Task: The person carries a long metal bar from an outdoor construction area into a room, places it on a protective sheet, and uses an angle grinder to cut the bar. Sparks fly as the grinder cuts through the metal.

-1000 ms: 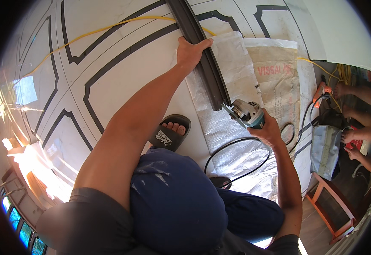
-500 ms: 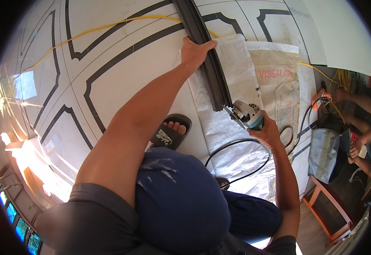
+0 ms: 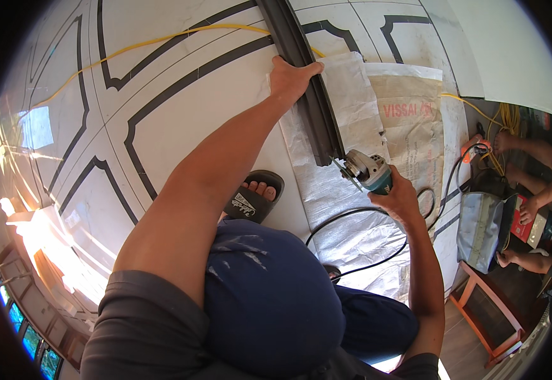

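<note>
A long dark metal profile (image 3: 317, 114) runs from the top of the view down to the middle. My left hand (image 3: 293, 77) is closed around it, thumb and fingers on opposite edges. Closed on the body of a teal and grey angle grinder (image 3: 370, 171), my right hand (image 3: 397, 197) sits just right of the profile's near end. The grinder's thin disc is at that end, touching or very close; I cannot tell which. A black cord (image 3: 345, 220) loops from the grinder over the floor covering. Whether the disc spins cannot be seen.
Flattened woven sacks (image 3: 409, 126) lie beneath the profile on a white tiled floor (image 3: 181, 139) with black patterns. A yellow cable (image 3: 143, 45) crosses at the back. On the right are a co-worker's hand (image 3: 529, 210), a grey bag (image 3: 478, 225) and a wooden frame (image 3: 490, 310).
My hands, the profile and the grinder stay almost where they were. At the right, the co-worker's hands have moved apart, and more of a red box shows there.
</note>
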The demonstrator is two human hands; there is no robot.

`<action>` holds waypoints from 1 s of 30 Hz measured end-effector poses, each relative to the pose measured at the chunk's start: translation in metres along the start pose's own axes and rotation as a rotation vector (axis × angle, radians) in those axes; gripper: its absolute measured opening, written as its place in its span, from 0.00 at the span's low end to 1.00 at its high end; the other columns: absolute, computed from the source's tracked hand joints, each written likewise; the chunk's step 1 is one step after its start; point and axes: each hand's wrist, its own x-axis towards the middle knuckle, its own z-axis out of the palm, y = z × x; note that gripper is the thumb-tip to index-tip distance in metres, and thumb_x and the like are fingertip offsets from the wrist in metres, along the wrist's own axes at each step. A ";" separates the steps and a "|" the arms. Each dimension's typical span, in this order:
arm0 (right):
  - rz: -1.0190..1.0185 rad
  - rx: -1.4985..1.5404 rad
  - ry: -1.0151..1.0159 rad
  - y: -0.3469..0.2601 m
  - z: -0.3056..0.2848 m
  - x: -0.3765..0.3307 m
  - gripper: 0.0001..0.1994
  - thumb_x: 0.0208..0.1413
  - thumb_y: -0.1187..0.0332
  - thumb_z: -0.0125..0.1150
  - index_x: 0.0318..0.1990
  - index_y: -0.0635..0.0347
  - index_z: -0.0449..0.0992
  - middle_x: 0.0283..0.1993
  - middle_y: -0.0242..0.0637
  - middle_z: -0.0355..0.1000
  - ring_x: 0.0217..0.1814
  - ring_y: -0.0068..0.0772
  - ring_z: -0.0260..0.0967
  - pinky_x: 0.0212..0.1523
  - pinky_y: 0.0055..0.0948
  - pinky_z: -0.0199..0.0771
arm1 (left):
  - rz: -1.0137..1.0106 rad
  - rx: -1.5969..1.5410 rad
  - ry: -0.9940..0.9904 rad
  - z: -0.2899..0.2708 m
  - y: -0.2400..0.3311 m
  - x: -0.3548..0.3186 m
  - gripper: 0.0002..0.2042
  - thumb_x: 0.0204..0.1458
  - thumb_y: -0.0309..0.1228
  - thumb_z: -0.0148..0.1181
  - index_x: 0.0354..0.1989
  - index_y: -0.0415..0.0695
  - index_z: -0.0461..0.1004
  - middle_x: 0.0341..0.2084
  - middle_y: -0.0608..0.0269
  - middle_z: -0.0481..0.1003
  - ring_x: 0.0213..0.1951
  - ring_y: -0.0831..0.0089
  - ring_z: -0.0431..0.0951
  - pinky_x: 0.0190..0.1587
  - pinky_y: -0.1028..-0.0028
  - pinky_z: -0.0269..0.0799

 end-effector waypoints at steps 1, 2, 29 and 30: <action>0.008 -0.012 -0.002 -0.002 -0.001 0.000 0.37 0.41 0.54 0.77 0.62 0.55 0.75 0.45 0.52 0.84 0.48 0.58 0.83 0.51 0.47 0.81 | -0.003 -0.003 -0.003 0.000 0.000 0.000 0.49 0.38 0.55 0.79 0.58 0.27 0.63 0.47 0.38 0.80 0.48 0.51 0.85 0.53 0.62 0.82; 0.011 -0.022 -0.006 -0.003 -0.002 0.000 0.37 0.41 0.54 0.77 0.62 0.55 0.75 0.45 0.52 0.84 0.48 0.58 0.83 0.51 0.47 0.81 | -0.002 0.003 0.001 0.001 -0.001 0.001 0.49 0.38 0.55 0.79 0.58 0.27 0.63 0.47 0.38 0.80 0.48 0.51 0.85 0.53 0.62 0.82; 0.072 -0.117 -0.028 -0.024 -0.011 -0.006 0.35 0.42 0.53 0.77 0.59 0.56 0.76 0.41 0.53 0.84 0.46 0.58 0.83 0.49 0.49 0.81 | -0.039 0.024 -0.020 -0.002 0.007 -0.004 0.50 0.40 0.53 0.79 0.60 0.27 0.61 0.47 0.37 0.80 0.48 0.49 0.85 0.52 0.60 0.83; 0.072 -0.111 -0.025 -0.024 -0.011 -0.006 0.35 0.42 0.53 0.77 0.59 0.56 0.76 0.41 0.53 0.84 0.46 0.58 0.83 0.49 0.49 0.81 | -0.034 0.028 -0.013 -0.001 0.007 -0.003 0.49 0.40 0.53 0.78 0.60 0.27 0.61 0.47 0.38 0.80 0.48 0.49 0.85 0.51 0.61 0.83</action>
